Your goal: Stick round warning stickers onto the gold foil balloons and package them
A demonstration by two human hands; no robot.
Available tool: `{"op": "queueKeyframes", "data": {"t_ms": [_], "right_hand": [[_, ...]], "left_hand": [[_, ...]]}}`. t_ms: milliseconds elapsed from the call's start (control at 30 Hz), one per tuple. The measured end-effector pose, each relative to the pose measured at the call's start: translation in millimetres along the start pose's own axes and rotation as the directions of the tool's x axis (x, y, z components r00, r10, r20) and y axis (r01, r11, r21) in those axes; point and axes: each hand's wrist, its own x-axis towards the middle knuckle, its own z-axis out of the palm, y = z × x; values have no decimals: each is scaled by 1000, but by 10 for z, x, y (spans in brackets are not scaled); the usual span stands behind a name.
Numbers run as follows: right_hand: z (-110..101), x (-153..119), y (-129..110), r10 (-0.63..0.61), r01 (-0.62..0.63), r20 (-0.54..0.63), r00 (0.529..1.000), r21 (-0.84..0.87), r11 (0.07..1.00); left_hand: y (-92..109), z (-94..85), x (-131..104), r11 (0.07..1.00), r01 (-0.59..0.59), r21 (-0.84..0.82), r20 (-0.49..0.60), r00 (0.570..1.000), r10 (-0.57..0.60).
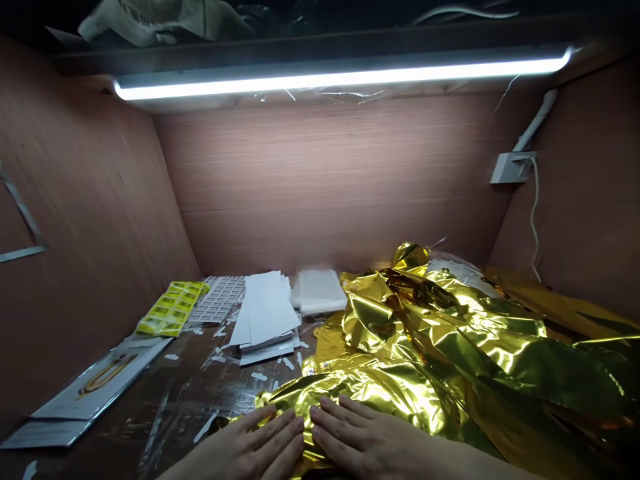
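Both hands lie flat on the near edge of crumpled gold foil (380,387), which spreads over the right half of the table. My left hand (250,443) is at the bottom centre, palm down, with its fingers extended over the foil's left end. Just to its right, my right hand (360,433) also rests palm down, fingers stretched toward the left hand. The fingertips of the two hands are close together, with a narrow strip of foil showing between them. Neither hand grips anything that I can see.
White cards (270,310) are stacked mid-table, beside clear plastic sleeves (320,292). Yellow label sheets (173,308), printed sticker sheets (217,299) and a flat packet (100,387) lie left. White scraps dot the dark tabletop (200,387). Wooden walls enclose it; a socket box (510,167) hangs right.
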Motion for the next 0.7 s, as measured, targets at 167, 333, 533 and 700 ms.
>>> {"op": "queueKeyframes", "data": {"t_ms": [167, 333, 533, 700], "right_hand": [[56, -70, 42, -36, 31, -92, 995, -58, 998], [39, -56, 22, -23, 20, -79, 997, -40, 999], [58, -61, 32, -15, 18, -98, 995, 27, 999], [64, -57, 39, 2, 7, -79, 997, 112, 994]], "left_hand": [[-383, -256, -212, 940, 115, -323, 31, 993, -110], [-622, 39, -346, 649, 72, -757, -271, 870, -412], [-508, 108, 66, 540, 114, -834, -70, 949, -308], [-522, -242, 395, 430, 169, -887, 122, 983, -135]]}}
